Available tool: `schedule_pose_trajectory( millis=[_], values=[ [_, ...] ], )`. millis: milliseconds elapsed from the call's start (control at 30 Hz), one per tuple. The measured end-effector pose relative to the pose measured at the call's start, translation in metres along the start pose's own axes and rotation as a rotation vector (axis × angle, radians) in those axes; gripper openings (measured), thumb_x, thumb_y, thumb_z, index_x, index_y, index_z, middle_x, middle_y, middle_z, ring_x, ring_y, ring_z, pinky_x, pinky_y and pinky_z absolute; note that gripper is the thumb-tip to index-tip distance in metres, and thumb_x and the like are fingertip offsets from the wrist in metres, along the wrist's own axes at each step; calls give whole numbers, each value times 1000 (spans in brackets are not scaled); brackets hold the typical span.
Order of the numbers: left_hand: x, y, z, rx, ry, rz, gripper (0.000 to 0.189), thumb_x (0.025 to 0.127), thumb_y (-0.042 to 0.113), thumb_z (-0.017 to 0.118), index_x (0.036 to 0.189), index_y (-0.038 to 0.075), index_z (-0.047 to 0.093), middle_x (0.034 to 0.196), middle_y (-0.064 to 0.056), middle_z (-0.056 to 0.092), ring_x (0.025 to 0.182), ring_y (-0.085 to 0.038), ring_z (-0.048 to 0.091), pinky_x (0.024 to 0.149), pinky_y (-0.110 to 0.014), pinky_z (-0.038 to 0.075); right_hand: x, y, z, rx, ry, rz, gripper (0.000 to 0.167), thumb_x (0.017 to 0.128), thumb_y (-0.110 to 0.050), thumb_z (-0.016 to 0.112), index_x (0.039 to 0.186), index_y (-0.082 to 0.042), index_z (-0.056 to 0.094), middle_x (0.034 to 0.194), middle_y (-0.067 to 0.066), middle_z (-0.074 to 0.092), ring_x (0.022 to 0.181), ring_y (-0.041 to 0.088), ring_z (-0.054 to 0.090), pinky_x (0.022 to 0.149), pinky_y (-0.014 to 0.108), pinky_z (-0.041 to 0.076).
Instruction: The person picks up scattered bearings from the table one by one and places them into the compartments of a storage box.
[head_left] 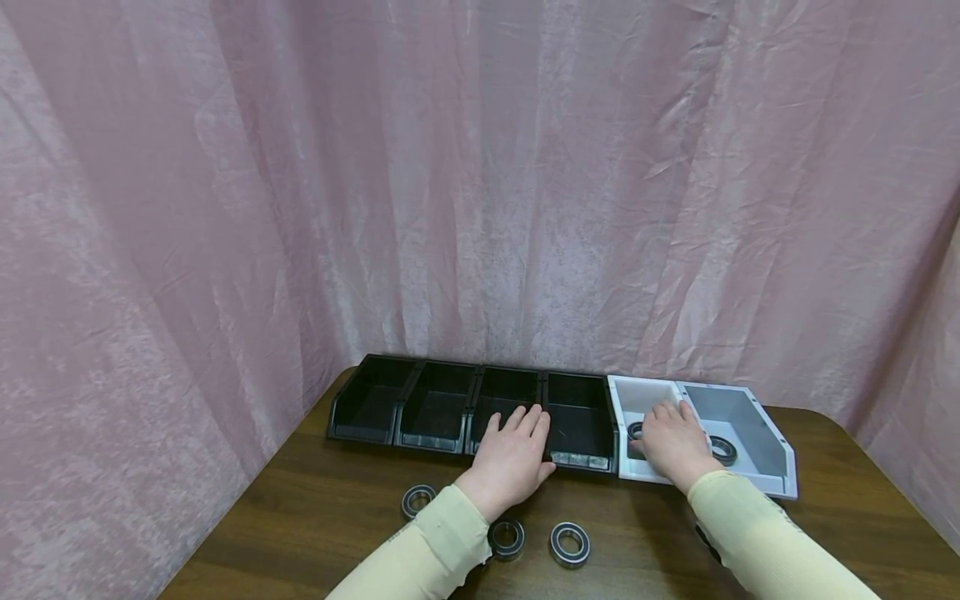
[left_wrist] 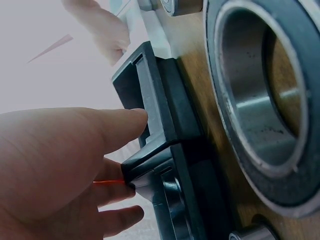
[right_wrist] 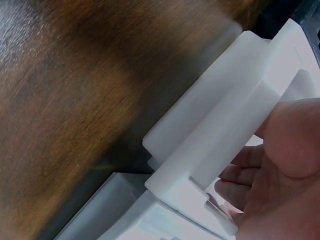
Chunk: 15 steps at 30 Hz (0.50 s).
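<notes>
My left hand reaches over the front of the black bins, fingers straight and holding nothing. Its thumb is near a bin's front edge in the left wrist view. Inside the white bin is my right hand, its fingers loosely bent with nothing visible between them. A ball bearing lies in that bin beside the hand, which partly covers it. Another bearing sits in the grey bin. Close to the left wrist camera, one bearing looms large.
On the wooden table, in front of the bins, lie a silver-rimmed bearing, a dark one and a third bearing partly behind the left sleeve. The bins stand in a row before a pink curtain.
</notes>
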<state>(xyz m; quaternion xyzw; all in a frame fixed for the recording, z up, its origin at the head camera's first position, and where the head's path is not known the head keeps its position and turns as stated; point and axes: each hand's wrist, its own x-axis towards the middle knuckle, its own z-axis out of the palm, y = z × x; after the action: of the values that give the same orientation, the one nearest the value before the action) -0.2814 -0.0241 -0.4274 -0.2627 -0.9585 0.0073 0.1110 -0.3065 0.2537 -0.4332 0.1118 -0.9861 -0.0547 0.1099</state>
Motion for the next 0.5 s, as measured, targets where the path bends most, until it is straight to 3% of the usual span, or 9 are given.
schedule_pose_trajectory(
  millis=[267, 500],
  values=[
    [0, 0, 0, 2, 1, -1, 73, 105, 48, 75, 164, 10, 52, 171, -9, 49, 155, -30, 49, 123, -59, 42, 3, 2, 6, 5, -20, 13, 45, 97, -30, 85, 104, 12, 70, 97, 20, 65, 113, 45, 63, 119, 70, 36],
    [0, 0, 0, 2, 5, 1, 73, 105, 48, 75, 163, 10, 53, 170, -10, 49, 155, -30, 49, 123, -59, 42, 10, 14, 29, -5, 31, 4, 44, 94, -32, 88, 97, 9, 70, 91, 16, 63, 107, 43, 62, 116, 69, 37]
  ],
)
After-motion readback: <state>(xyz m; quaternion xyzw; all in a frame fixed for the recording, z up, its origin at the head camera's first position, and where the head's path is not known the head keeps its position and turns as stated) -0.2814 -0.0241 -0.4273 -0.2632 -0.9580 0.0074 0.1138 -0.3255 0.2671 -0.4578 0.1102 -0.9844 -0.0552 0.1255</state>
